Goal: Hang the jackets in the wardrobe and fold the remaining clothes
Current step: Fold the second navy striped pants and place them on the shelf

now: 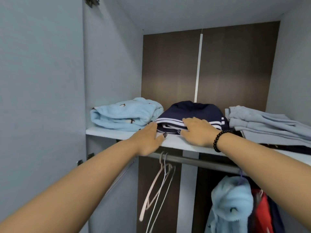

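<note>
While both hands are lying flat with straight fingers, the left hand is pressing the left edge and the right hand the top of the folded navy garment sitting between them on the shelf.

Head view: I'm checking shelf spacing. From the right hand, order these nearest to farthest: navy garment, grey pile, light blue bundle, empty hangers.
From the right hand:
1. Navy garment: mid-shelf, under the fingers.
2. Grey pile: on the shelf, to its right.
3. Light blue bundle: shelf's left end, beyond the left hand.
4. Empty hangers: below, on the rail.
</note>
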